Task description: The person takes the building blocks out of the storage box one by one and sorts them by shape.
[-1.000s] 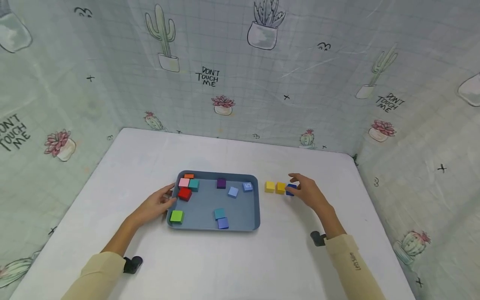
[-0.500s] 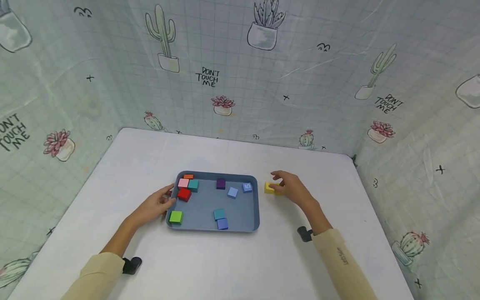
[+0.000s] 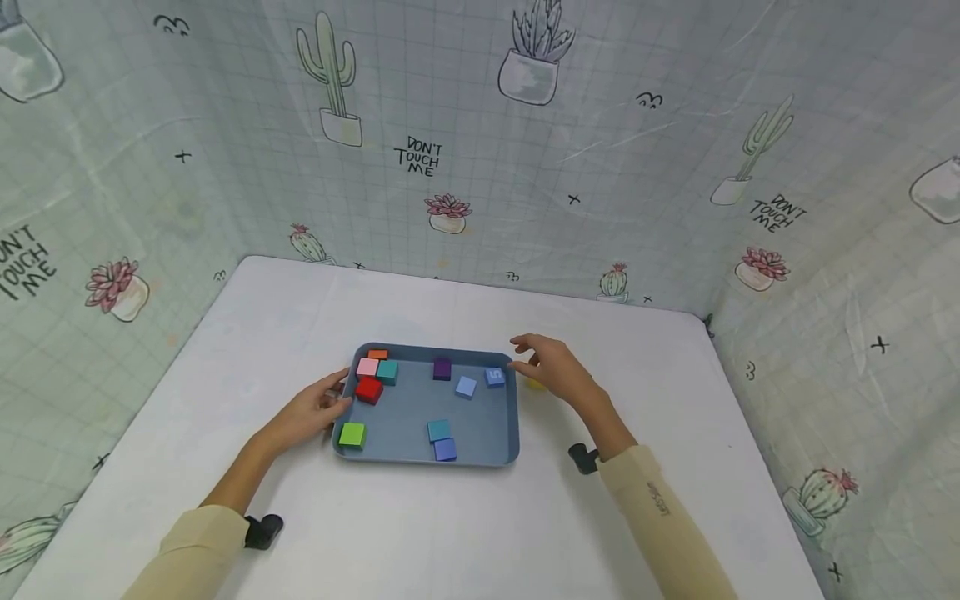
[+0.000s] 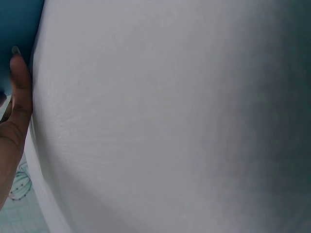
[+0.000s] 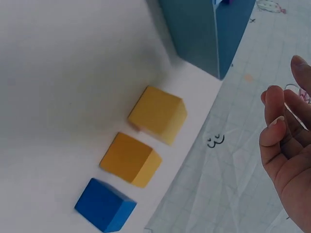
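Observation:
My left hand (image 3: pixel 306 414) holds the left edge of a shallow blue-grey tray (image 3: pixel 405 461), its thumb at the rim; the left wrist view shows a finger against the tray's wall (image 4: pixel 17 29). My right hand (image 3: pixel 558 369) hovers beside the tray's right rim with loosely bent fingers and nothing between them. Below it, a yellow block (image 5: pixel 158 114), a darker yellow block (image 5: pixel 130 159) and a blue block (image 5: pixel 104 206) stand in a row on the table. The hand hides most of this row in the head view.
The tray bears several coloured blocks: among them a red block (image 3: pixel 368 390), a pink block (image 3: pixel 367 367), a green block (image 3: pixel 352 435) and a purple block (image 3: pixel 442 369). A white table (image 3: pixel 450 533) lies beneath, and a cactus-printed cloth (image 3: pixel 480 167) hangs behind.
My right hand has moved left from above the blue block, past the yellow blocks, to the tray's right rim. The left hand and the tray have stayed in place.

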{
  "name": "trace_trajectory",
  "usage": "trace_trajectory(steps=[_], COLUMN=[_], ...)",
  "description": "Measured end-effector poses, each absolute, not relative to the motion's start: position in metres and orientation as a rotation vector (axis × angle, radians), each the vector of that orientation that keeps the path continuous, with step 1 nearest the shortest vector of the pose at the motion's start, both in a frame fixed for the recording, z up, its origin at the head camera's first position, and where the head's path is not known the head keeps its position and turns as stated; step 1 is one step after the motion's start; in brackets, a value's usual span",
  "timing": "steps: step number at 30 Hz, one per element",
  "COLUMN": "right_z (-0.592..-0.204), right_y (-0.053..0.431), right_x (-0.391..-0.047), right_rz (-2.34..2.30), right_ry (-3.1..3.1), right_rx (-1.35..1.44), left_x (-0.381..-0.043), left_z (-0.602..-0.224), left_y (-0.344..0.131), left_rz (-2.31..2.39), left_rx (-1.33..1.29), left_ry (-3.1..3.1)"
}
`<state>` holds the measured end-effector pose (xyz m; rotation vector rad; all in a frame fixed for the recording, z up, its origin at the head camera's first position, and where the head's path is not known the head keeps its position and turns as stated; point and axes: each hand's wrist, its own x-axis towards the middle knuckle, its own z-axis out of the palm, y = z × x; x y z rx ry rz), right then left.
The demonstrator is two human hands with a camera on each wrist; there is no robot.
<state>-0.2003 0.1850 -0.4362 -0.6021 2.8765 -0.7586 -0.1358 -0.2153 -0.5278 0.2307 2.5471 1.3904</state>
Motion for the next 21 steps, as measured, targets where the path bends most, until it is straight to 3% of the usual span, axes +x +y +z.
trace_trajectory(steps=[21], right_z=[-0.444], right_y=[0.124], right_x=[-0.206], right_rz=[-0.754], right_ry=[2.771], right_rx=[-0.748], left_x=[-0.135], left_z=[-0.524], left_y=[-0.214], left_rz=[1.398], left_rx=[0.23], left_ry=[2.543])
